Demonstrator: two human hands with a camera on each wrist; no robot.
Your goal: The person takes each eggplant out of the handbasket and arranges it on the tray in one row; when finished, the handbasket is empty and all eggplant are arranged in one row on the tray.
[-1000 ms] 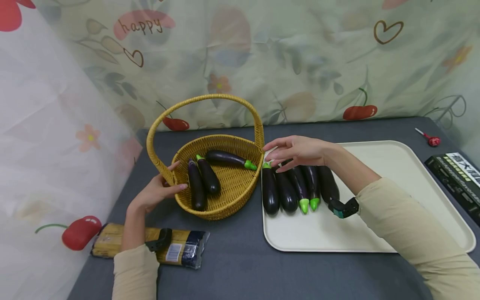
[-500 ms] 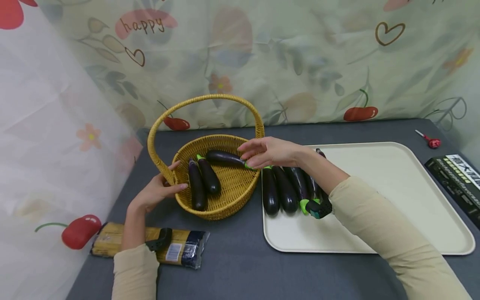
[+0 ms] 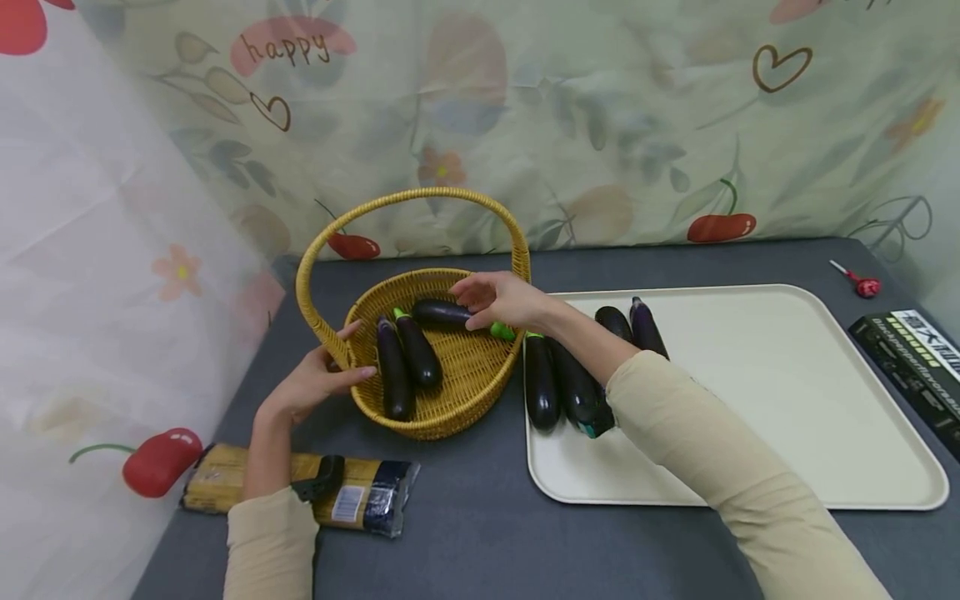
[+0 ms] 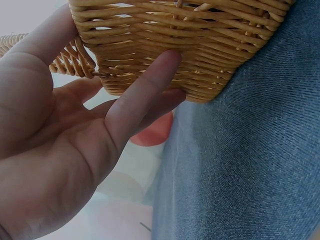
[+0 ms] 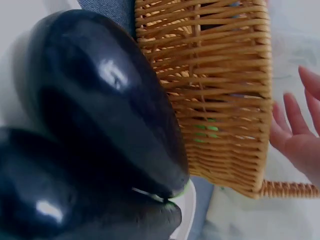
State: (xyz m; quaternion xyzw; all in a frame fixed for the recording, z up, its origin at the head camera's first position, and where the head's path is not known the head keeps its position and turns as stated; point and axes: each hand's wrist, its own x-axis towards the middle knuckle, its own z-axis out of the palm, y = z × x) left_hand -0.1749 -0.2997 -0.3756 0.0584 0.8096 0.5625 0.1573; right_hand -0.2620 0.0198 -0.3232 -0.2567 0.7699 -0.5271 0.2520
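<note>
Newly shifted: right hand (image 3: 506,302), moved left from above the tray (image 3: 787,358) to above the far right side of the basket (image 3: 467,414); fingers loosely bent, parted, holding nothing. Left hand (image 3: 315,383) unchanged, gripping the basket's left rim, fingers against the outer wall. Basket count unaltered at three eggplants (image 3: 395,371); the work thus appears to have passed to the basket, probably its far eggplant (image 3: 442,314), under the right hand; contact cannot be told. Items, near to far: packet (image 3: 378,487), near left, shiny film, yellow with dark end; tray, right, cream, smooth, round-cornered, raised rim; on its left side more eggplants, at least four in sight, partly behind the sleeve (image 3: 720,450), glossy, purple-black, club-shaped; basket, left of tray, golden, woven, hoop-handled; box (image 3: 907,358), right, black, oblong; lollipop (image 3: 867,287), farther right, red; curtain (image 3: 585,125), far, creased, printed.
</note>
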